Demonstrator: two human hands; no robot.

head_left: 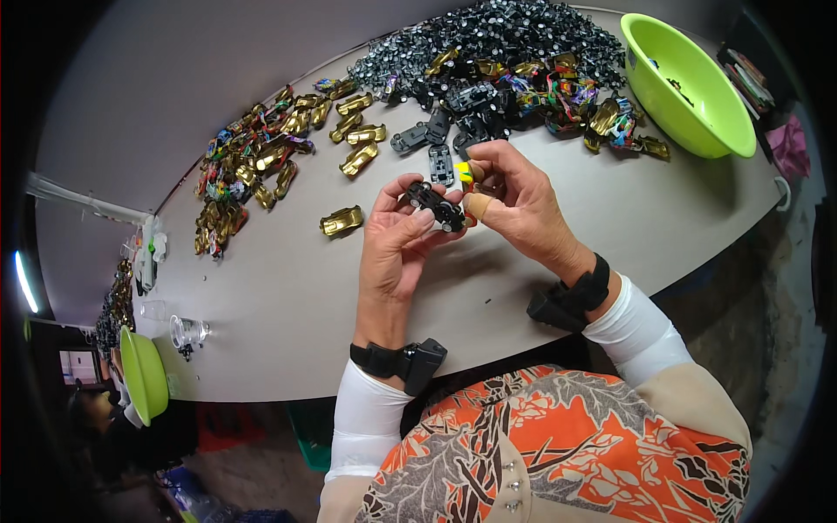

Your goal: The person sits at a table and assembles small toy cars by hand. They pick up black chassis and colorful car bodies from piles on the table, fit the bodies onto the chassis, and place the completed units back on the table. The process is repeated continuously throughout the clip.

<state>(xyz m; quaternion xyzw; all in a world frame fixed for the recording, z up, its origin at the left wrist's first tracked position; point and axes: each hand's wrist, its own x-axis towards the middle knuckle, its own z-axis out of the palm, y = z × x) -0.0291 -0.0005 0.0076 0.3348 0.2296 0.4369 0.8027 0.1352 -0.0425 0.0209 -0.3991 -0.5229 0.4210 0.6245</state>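
Observation:
In the middle of the table, my left hand (394, 240) is closed round a black toy car chassis (426, 199) with small wheels, thumb lying along it. Close beside it, my right hand (530, 207) pinches a yellow, green and red toy car body (465, 173), mostly covered by my fingers. The two parts are close together; whether they touch, I cannot tell. Just beyond my fingers, a grey chassis (441, 164) lies wheels and underside in view. A gold toy car body (341, 221) rests alone to the left of my hands.
A large heap of dark chassis (514, 35) spreads along the far side. Gold and coloured car bodies (266, 152) are piled at the left. A lime-green basin (719, 118) stands far right; another green basin (144, 375) and a person (100, 414) are at the left edge.

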